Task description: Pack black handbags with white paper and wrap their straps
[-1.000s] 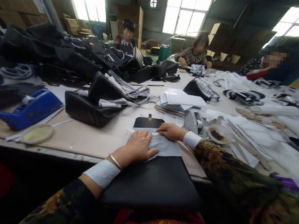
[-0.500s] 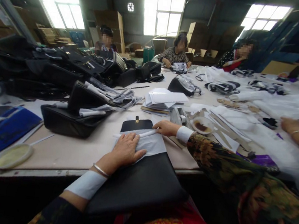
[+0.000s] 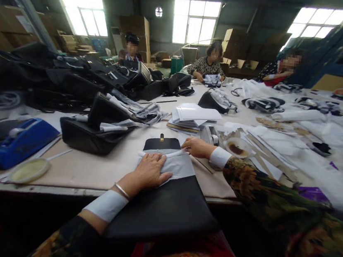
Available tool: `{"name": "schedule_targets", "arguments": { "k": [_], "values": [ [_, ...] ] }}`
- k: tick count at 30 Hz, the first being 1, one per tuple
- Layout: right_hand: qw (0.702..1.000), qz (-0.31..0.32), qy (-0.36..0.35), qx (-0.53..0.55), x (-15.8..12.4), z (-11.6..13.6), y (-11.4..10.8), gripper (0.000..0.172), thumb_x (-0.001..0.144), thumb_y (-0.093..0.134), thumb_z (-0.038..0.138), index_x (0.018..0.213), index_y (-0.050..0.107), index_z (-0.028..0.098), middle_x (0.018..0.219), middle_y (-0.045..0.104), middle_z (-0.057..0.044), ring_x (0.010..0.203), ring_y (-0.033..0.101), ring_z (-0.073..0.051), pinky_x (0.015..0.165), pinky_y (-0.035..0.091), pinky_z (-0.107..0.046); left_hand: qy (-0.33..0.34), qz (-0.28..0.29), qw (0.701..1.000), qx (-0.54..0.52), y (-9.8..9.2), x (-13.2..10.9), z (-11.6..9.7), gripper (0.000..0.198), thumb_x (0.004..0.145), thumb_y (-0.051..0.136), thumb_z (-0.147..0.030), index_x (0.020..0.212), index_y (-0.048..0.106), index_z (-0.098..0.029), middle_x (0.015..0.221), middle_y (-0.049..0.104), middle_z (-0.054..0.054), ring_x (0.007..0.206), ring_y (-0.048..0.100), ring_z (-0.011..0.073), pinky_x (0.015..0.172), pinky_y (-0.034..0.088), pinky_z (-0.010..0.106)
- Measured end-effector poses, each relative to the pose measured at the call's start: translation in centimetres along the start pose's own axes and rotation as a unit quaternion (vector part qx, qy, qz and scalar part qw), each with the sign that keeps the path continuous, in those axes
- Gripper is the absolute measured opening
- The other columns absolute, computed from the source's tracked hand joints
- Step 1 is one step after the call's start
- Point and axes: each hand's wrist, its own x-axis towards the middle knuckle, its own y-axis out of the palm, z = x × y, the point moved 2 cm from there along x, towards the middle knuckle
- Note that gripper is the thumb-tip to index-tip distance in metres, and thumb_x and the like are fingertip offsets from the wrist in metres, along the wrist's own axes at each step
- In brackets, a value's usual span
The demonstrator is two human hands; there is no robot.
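A flat black leather bag lies over the table's near edge and onto my lap, its flap with a gold clasp pointing away from me. White tissue paper covers its middle. My left hand lies flat on the paper, fingers stretched out and slightly spread. My right hand pinches the paper's rolled far edge beside the flap.
A blue tape dispenser and a round yellow lid sit at the left. Black bags are heaped at the left and middle. White paper sheets, a small dish and white wrapping lie to the right. Three people sit at the far side.
My hands have stayed on the paper; the right hand has gone from resting on it to pinching its rolled far edge. The camera view has shifted a little.
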Motion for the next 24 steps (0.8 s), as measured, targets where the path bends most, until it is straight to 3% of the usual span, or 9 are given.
{"name": "schedule_targets", "arguments": {
  "k": [4, 8, 12, 17, 21, 24],
  "values": [
    [0.998, 0.009, -0.067, 0.013, 0.8, 3.9, 0.2, 0.039, 0.095, 0.056, 0.029, 0.13, 0.067, 0.017, 0.133, 0.065, -0.012, 0.122, 0.061, -0.024, 0.106, 0.041, -0.03, 0.003, -0.012, 1.0, -0.008, -0.3, -0.3, -0.2, 0.08, 0.089, 0.037, -0.071, 0.146, 0.046, -0.015, 0.148, 0.049, 0.021, 0.135, 0.046, 0.0379, 0.113, 0.032, 0.052],
    [0.995, 0.047, -0.093, 0.009, 1.1, 6.5, 1.9, 0.039, 0.092, 0.059, 0.028, 0.127, 0.069, 0.015, 0.13, 0.066, -0.017, 0.117, 0.064, -0.028, 0.102, 0.046, -0.035, 0.007, -0.025, 0.999, -0.022, -0.6, -0.7, -0.3, 0.081, 0.089, 0.037, -0.071, 0.144, 0.048, -0.013, 0.142, 0.054, 0.021, 0.13, 0.05, 0.0389, 0.109, 0.035, 0.052],
    [0.995, 0.071, -0.065, 0.003, 2.4, 5.7, 1.6, 0.037, 0.089, 0.063, 0.032, 0.122, 0.073, 0.019, 0.121, 0.071, -0.014, 0.109, 0.068, -0.027, 0.095, 0.049, -0.031, 0.004, -0.027, 0.999, -0.037, -0.7, -0.6, -0.3, 0.075, 0.088, 0.04, -0.072, 0.139, 0.053, -0.019, 0.14, 0.056, 0.018, 0.127, 0.052, 0.0374, 0.107, 0.036, 0.051],
    [0.998, 0.067, 0.002, -0.008, 6.9, 4.1, 0.0, 0.041, 0.094, 0.057, 0.036, 0.129, 0.068, 0.019, 0.127, 0.07, -0.012, 0.115, 0.066, -0.024, 0.096, 0.047, -0.027, 0.004, -0.03, 0.998, -0.049, -0.7, -0.6, 0.0, 0.071, 0.086, 0.043, -0.071, 0.133, 0.057, -0.02, 0.136, 0.059, 0.017, 0.125, 0.053, 0.0375, 0.105, 0.037, 0.051],
    [0.995, 0.074, 0.066, -0.031, 10.2, 4.3, 1.2, 0.045, 0.089, 0.062, 0.044, 0.123, 0.067, 0.014, 0.117, 0.073, -0.017, 0.104, 0.07, -0.027, 0.085, 0.051, -0.03, 0.013, -0.036, 0.998, -0.052, -0.7, -0.7, 0.1, 0.073, 0.087, 0.042, -0.071, 0.133, 0.057, -0.018, 0.137, 0.058, 0.019, 0.125, 0.053, 0.038, 0.105, 0.038, 0.052],
    [0.992, 0.063, 0.1, -0.042, 11.5, 4.6, 2.5, 0.058, 0.085, 0.066, 0.051, 0.126, 0.063, 0.011, 0.12, 0.07, -0.02, 0.106, 0.069, -0.028, 0.084, 0.051, -0.031, 0.012, -0.034, 0.998, -0.053, -0.7, -0.7, 0.2, 0.074, 0.087, 0.042, -0.072, 0.134, 0.056, -0.017, 0.137, 0.058, 0.02, 0.125, 0.053, 0.0382, 0.106, 0.037, 0.052]
  ]
}}
